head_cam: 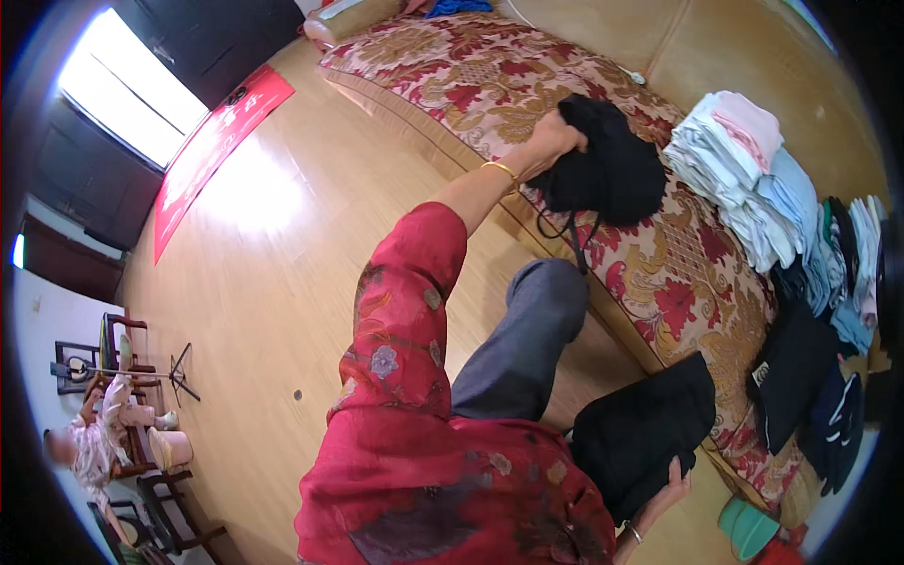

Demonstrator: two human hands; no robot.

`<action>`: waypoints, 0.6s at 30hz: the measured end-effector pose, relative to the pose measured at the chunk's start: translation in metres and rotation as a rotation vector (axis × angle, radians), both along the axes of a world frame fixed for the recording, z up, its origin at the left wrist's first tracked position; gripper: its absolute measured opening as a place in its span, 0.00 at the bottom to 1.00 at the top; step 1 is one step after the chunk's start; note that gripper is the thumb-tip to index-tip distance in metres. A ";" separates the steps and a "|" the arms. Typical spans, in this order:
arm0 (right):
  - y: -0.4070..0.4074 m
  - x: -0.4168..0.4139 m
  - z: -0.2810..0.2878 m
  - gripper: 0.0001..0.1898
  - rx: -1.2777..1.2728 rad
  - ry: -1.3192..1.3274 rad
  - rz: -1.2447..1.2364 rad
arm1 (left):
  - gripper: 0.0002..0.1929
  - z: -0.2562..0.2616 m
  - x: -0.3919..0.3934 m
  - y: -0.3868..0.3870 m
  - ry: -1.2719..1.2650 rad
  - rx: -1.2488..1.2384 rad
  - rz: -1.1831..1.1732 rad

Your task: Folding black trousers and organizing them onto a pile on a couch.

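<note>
My left hand [556,140], with a gold bangle at its wrist, grips the edge of a bunched black garment [621,169] lying on the patterned sofa cover [674,300]. Thin black straps hang from that garment over the front edge of the seat. At the lower right my right hand [671,487] holds a flat, folded black cloth [646,424], its thumb and fingertips showing at the cloth's lower edge. That folded cloth lies between my body and the sofa front.
Folded light garments [734,155] are stacked along the sofa back, beside dark folded clothes [798,374]. A green plastic container [750,528] stands near the sofa's end. Across the floor are a red mat [219,155], a seated person, chairs, a pale bucket [170,449] and a tripod [182,374].
</note>
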State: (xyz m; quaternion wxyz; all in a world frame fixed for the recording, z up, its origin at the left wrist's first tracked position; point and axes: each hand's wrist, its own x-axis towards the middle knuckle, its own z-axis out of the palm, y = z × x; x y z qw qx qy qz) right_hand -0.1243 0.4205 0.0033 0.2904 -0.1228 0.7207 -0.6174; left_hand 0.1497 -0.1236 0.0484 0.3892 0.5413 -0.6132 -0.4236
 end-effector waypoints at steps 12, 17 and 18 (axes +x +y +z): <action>-0.001 0.004 -0.004 0.12 0.018 0.200 -0.058 | 0.32 0.165 -0.024 -0.026 0.499 -0.726 0.717; 0.002 0.002 -0.008 0.13 0.097 0.326 -0.042 | 0.34 0.072 0.002 -0.049 0.609 -0.165 0.259; 0.002 0.001 -0.009 0.13 0.068 0.304 -0.029 | 0.30 0.057 0.003 -0.050 0.481 -0.073 0.285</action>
